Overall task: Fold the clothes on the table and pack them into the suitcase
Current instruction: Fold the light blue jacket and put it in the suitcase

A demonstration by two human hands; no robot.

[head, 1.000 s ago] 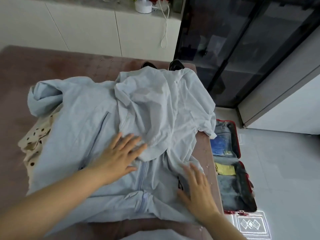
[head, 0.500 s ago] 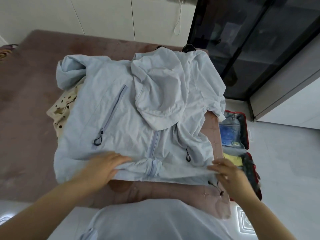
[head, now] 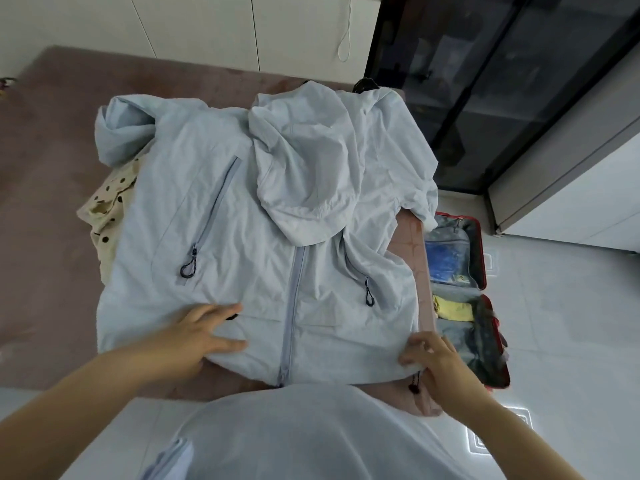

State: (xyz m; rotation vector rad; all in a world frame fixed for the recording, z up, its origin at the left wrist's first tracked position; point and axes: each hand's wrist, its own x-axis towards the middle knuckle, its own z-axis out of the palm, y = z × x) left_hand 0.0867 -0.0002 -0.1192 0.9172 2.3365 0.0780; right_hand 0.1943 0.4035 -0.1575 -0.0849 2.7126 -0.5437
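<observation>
A pale blue hooded jacket [head: 242,244] lies front-up and spread across the table [head: 41,209], its hood flopped down over the chest and its zip closed. My left hand [head: 197,332] rests flat with straight fingers on the lower left hem. My right hand [head: 427,355] pinches the hem at the lower right corner, beside a dark drawstring toggle. A cream garment with dark dots [head: 107,206] sticks out from under the jacket's left side. The red-edged suitcase [head: 479,258] lies open on the floor to the right of the table, with blue and yellow folded items inside.
The table's mauve cover shows bare to the left and at the far end. A dark glass cabinet [head: 485,81] stands behind the suitcase, and white cupboards [head: 207,26] line the back wall. Pale tiled floor lies to the right.
Both hands have slid from the middle of the jacket down to its hem. The hem is now pulled flatter and straighter, and the view has tilted further down.
</observation>
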